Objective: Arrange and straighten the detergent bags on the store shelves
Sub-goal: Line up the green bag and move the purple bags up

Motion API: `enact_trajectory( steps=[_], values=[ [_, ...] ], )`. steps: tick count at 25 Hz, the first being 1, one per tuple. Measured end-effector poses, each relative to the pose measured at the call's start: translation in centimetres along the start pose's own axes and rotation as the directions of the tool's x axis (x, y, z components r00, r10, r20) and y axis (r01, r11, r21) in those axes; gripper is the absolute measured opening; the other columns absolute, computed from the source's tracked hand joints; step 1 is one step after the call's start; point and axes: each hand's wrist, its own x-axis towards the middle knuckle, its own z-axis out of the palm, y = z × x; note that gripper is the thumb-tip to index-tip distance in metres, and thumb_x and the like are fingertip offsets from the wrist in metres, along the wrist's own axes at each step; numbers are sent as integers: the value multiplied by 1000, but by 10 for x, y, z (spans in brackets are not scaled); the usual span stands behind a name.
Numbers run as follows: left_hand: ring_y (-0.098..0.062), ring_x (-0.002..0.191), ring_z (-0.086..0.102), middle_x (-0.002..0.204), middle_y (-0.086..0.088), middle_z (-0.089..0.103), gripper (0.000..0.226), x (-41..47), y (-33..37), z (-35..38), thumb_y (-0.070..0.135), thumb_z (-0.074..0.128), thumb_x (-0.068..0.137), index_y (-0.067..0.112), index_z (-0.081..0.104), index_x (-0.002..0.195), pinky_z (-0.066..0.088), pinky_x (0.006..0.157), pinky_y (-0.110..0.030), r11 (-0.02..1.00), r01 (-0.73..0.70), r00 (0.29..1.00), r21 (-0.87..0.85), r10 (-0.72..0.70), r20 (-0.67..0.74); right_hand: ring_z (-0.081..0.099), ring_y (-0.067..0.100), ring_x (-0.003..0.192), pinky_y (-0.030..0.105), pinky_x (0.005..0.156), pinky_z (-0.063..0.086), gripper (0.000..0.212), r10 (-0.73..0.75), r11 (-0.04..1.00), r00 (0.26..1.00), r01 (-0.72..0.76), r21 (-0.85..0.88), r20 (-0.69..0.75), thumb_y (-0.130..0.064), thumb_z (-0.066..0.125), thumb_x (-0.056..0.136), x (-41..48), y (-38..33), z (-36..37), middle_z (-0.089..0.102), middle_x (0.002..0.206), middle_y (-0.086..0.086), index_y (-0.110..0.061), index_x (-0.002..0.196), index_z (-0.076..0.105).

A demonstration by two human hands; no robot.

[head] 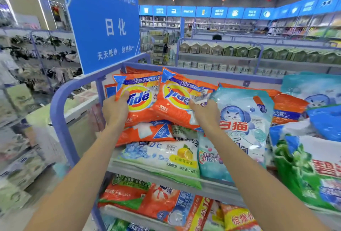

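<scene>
Head view: wide-angle, looking down along two bare forearms to a purple-framed store rack of detergent bags.
Left hand (115, 110): gripping left edge of left Tide bag (141, 99); thumb on the front by the logo, other fingers hidden behind.
Right hand (203, 111): pinching lower right part of right Tide bag (177, 99); thumb on the front, remaining fingers out of sight.
Tide bags: both orange, side by side on top shelf (203, 73), propped near upright over a flat orange bag; inner edges touching or overlapping, cannot tell which. Right one tilted, logo slanting.
Neighbours: pale blue White Cat bag (243, 120) leaning just beside right hand; lemon bag (166, 155) lying flat at the front edge, below both wrists.
Lower shelf (217, 187): jumbled orange, green and yellow bags beneath it.
Blue sign (107, 28): at rack's left end, above left bag.
Step, as judged: squaring the Tide pair to face front.
Doing it well: level both tops, turn right bag till logo reads straight, butt edges w/o overlap, settle bases before letting go. Powder prob. shifts inside, so better to pat flat than tug corners.
Progress, as judged: early; much of the rack looks untidy.
</scene>
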Motion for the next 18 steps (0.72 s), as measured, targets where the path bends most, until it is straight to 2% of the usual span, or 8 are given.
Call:
enact_trajectory(
  steps=[3, 6, 9, 11, 13, 15, 17, 18],
  values=[
    [-32, 92, 75, 94, -11, 78, 37, -1, -3, -9, 48, 71, 86, 11, 76, 90, 58, 91, -52, 999, -29, 998, -17, 30, 47, 69, 27, 106, 37, 91, 53, 33, 9, 994, 997, -17, 105, 75, -37, 77, 90, 9, 12, -12, 75, 111, 9, -11, 109, 72],
    [-26, 94, 75, 100, -3, 79, 25, -12, -7, -16, 44, 75, 85, 21, 75, 96, 58, 93, -52, 998, -38, 992, -53, 45, 120, 69, 32, 109, 53, 100, 55, 31, 50, 973, 991, -77, 216, 128, -29, 77, 91, 6, 12, -21, 73, 117, 12, -11, 115, 69],
    [-20, 100, 75, 113, 2, 76, 50, -29, -8, -16, 45, 86, 76, 27, 68, 119, 59, 93, -49, 996, -77, 980, -39, 83, 183, 68, 32, 111, 53, 102, 54, 24, 66, 961, 993, -89, 261, 95, -25, 77, 92, -1, 9, -31, 72, 119, 10, -15, 111, 66],
    [-16, 93, 77, 109, 4, 77, 49, -34, -7, -15, 40, 88, 77, 28, 69, 120, 63, 86, -46, 992, -89, 974, -84, 105, 200, 69, 31, 109, 53, 101, 54, 22, 63, 960, 994, -83, 268, 84, -23, 76, 92, -5, 9, -42, 74, 116, 9, -15, 111, 69],
    [-17, 93, 77, 112, 1, 77, 50, -42, -4, -7, 41, 87, 78, 27, 68, 123, 64, 81, -43, 989, -109, 959, -100, 131, 253, 72, 30, 102, 53, 97, 56, 8, 31, 973, 999, -35, 227, 23, -23, 76, 91, -5, 9, -59, 77, 104, 8, -18, 96, 72],
    [-22, 106, 73, 125, -2, 72, 61, -53, -1, 10, 48, 84, 79, 26, 62, 131, 61, 89, -46, 990, -130, 929, -58, 142, 342, 72, 28, 94, 51, 90, 57, 10, -48, 986, 997, 58, 159, -64, -27, 77, 88, 1, 8, -72, 78, 95, 6, -18, 89, 73],
    [-29, 132, 57, 147, -6, 57, 79, -66, 1, 36, 52, 81, 82, 22, 49, 147, 46, 111, -49, 986, -163, 917, 20, 144, 372, 70, 25, 87, 43, 78, 54, 13, -161, 984, 977, 169, 52, -140, -30, 76, 87, 9, 5, -76, 76, 89, 1, -18, 88, 71],
    [-29, 140, 47, 156, -8, 47, 84, -72, 4, 48, 49, 79, 85, 18, 39, 153, 40, 115, -45, 978, -198, 920, 63, 163, 356, 69, 27, 85, 40, 73, 51, 14, -217, 976, 963, 210, -62, -158, -31, 73, 89, 12, 4, -73, 75, 89, 2, -18, 88, 68]
  ],
)
